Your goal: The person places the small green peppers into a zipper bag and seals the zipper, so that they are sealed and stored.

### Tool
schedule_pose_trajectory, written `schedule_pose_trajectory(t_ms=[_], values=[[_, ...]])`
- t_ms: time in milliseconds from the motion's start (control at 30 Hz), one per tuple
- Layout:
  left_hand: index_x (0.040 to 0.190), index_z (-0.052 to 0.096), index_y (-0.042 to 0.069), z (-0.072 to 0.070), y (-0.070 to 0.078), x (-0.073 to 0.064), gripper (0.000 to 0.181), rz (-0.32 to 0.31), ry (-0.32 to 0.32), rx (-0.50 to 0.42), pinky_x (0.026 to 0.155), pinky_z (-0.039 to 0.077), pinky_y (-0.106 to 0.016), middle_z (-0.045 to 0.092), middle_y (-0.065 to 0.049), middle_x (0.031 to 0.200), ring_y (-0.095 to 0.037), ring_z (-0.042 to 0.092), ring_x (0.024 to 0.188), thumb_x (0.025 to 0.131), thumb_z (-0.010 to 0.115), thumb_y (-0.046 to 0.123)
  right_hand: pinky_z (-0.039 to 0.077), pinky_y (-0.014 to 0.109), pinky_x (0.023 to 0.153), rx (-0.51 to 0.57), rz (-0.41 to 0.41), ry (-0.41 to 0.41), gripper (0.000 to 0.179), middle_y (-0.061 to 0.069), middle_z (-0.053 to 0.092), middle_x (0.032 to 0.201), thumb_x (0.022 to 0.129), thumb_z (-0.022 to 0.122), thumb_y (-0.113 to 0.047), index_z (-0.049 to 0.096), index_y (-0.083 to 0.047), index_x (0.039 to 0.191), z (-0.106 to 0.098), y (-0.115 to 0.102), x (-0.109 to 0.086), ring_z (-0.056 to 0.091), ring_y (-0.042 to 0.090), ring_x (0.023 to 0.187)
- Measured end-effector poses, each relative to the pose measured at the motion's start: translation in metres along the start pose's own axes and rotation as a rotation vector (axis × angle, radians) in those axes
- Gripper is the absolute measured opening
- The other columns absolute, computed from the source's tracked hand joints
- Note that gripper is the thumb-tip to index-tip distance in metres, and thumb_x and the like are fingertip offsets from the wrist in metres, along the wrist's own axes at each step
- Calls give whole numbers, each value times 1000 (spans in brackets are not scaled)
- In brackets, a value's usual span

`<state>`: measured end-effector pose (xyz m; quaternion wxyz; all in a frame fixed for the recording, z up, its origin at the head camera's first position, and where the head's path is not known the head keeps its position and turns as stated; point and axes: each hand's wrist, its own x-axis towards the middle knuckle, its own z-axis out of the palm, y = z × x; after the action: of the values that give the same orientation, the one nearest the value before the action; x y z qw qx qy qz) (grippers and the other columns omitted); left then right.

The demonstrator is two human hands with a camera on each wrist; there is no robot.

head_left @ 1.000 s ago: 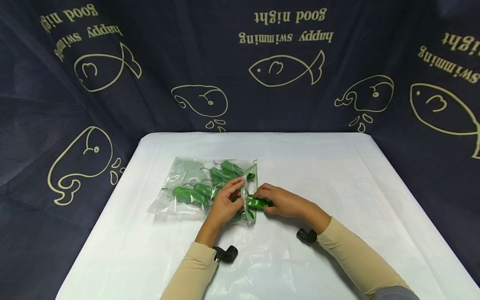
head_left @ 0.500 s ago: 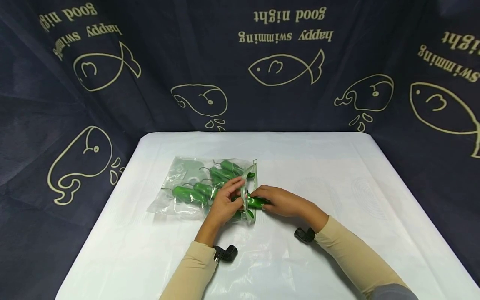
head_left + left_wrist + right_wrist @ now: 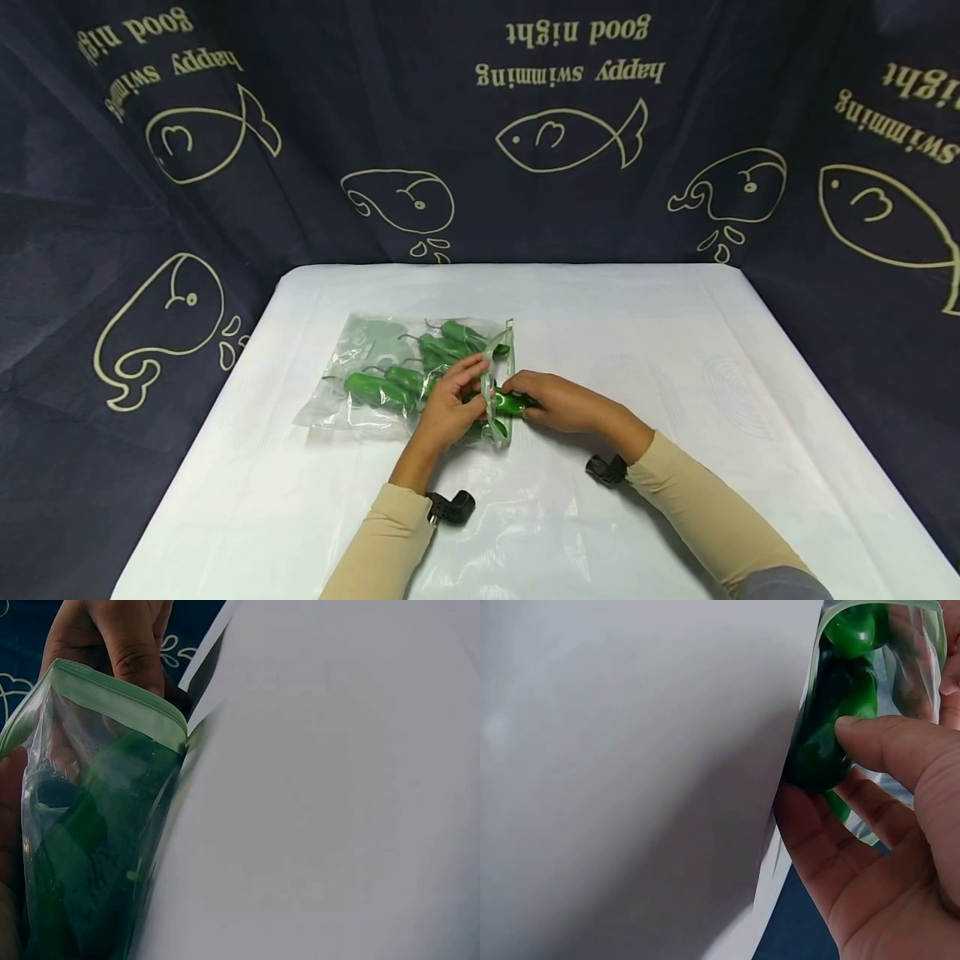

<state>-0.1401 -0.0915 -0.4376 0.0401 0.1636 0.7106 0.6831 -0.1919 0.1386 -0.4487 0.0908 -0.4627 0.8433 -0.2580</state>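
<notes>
A clear zip bag (image 3: 318, 412) with a pale green zip strip (image 3: 124, 709) lies on its side, its mouth facing right. Several green peppers (image 3: 378, 392) show through the plastic. My left hand (image 3: 450, 408) pinches the upper edge of the mouth and lifts it apart from the lower edge. At the mouth, my right hand (image 3: 566, 404) holds one glossy green pepper (image 3: 512, 403) between thumb and fingers. In the right wrist view this pepper (image 3: 821, 754) lies partly within the opening, near another pepper (image 3: 855, 630). Its far end is hidden in the bag.
A white cover (image 3: 600, 317) spreads over the table beneath the bag. Dark blue fabric (image 3: 480, 217) with fish drawings hangs behind and along the sides. Each wrist carries a small black camera, one at the left wrist (image 3: 452, 507) and one at the right wrist (image 3: 606, 471).
My right hand has moved slightly left, pushing the pepper a bit deeper into the bag's mouth. The left hand and the bag stay nearly still.
</notes>
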Motion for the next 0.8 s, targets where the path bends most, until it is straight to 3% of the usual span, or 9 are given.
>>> schedule_pose_trajectory(t_ms=[200,567,800], values=[[141,45,-14,1,0,0,55,11,8,10,64,59,-32,36,-18,153,-27,49,99,86,52,-16,47,40,100,3,-23,17,41,6,61,126,91,61,5,57,-4,131,0,-1,-1,55,20,118],[139,47,-14,2,0,0,54,27,21,23,64,60,-36,37,-21,152,-28,52,96,86,54,-17,47,39,102,14,18,5,40,6,59,130,94,60,1,57,-6,134,1,3,-4,54,19,121],[140,47,-13,2,0,0,54,27,18,39,64,60,-38,37,-20,152,-27,50,95,86,53,-16,50,37,91,27,35,21,36,4,61,121,93,62,3,61,-6,128,-1,5,-10,57,17,109]])
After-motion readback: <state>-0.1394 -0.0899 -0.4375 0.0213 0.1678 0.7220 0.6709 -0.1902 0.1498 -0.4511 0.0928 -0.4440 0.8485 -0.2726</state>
